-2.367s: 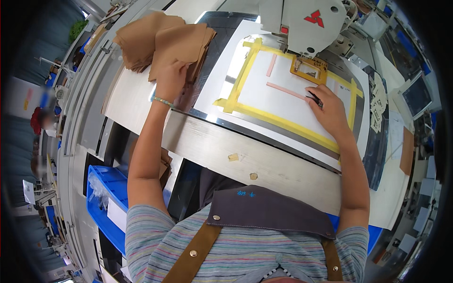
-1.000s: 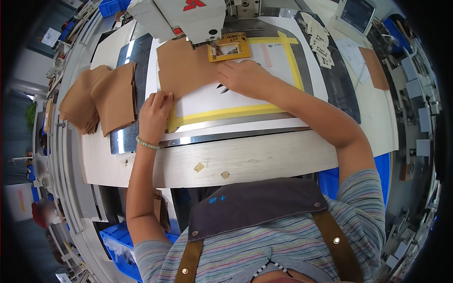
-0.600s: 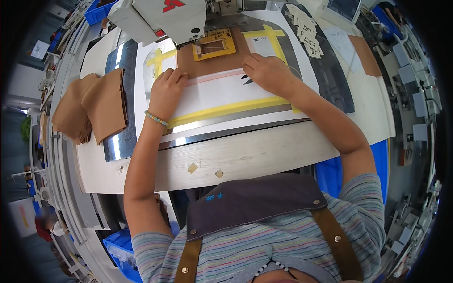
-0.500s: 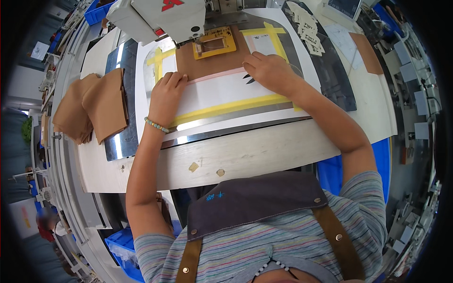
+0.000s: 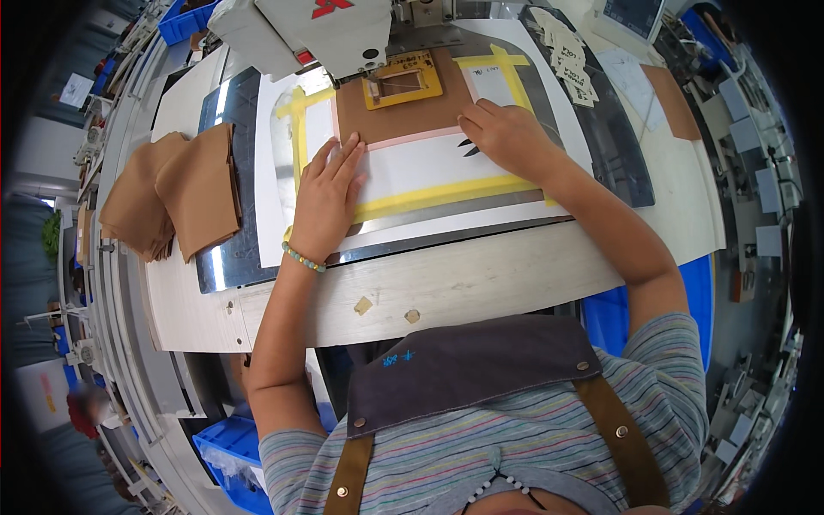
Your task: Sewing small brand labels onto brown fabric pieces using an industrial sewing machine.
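A brown fabric piece (image 5: 403, 122) lies on white paper bordered with yellow tape (image 5: 446, 186), its lower edge along a pink strip. A yellow frame (image 5: 403, 100) sits on it under the sewing machine's head (image 5: 330, 39). My left hand (image 5: 329, 193) lies with fingers stretched, fingertips on the fabric's lower left corner and edge. My right hand (image 5: 506, 137) is curled at the lower right corner, with the dark pointed blades of a small tool (image 5: 470, 148), apparently snips, sticking out below its fingers.
Two piles of brown pieces (image 5: 193, 189) lie at left on the table. Cream cut labels (image 5: 571, 60) and a small screen (image 5: 627, 17) are at the upper right. Blue bins (image 5: 227, 451) sit below the table. Another person (image 5: 86, 403) is at the far left.
The brown piece went from the pile onto the paper, under the yellow frame. Since half a second ago my left hand has slid lower and straightened its fingers; my right hand stays at the corner.
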`<action>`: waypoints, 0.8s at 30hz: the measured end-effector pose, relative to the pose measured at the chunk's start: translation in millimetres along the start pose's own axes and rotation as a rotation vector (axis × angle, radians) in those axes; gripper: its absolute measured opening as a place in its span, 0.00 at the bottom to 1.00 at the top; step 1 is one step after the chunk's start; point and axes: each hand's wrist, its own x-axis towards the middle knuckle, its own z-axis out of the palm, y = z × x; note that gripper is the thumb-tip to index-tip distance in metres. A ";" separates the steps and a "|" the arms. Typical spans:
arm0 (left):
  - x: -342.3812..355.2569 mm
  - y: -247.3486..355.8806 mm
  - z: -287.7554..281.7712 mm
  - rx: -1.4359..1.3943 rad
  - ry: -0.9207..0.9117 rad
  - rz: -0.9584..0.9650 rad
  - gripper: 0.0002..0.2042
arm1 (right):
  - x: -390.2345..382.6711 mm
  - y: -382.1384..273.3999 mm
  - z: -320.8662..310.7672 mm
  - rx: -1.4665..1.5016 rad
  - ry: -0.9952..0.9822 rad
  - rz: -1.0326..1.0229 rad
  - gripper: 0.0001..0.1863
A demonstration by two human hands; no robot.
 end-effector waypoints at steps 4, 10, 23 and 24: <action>1.0 -0.5 0.9 -0.028 0.015 0.004 0.22 | -1.4 -0.3 -4.5 0.007 -0.021 0.014 0.14; 1.8 -1.6 1.7 -0.100 0.066 0.011 0.22 | -8.4 -8.5 -13.1 0.010 -0.171 0.139 0.19; 0.3 -2.4 2.0 -0.038 0.013 -0.015 0.22 | -31.0 -17.5 -8.5 0.199 -0.156 0.254 0.26; 0.3 -1.7 1.8 -0.028 0.031 -0.014 0.23 | -30.7 -17.3 -9.2 0.199 -0.155 0.252 0.26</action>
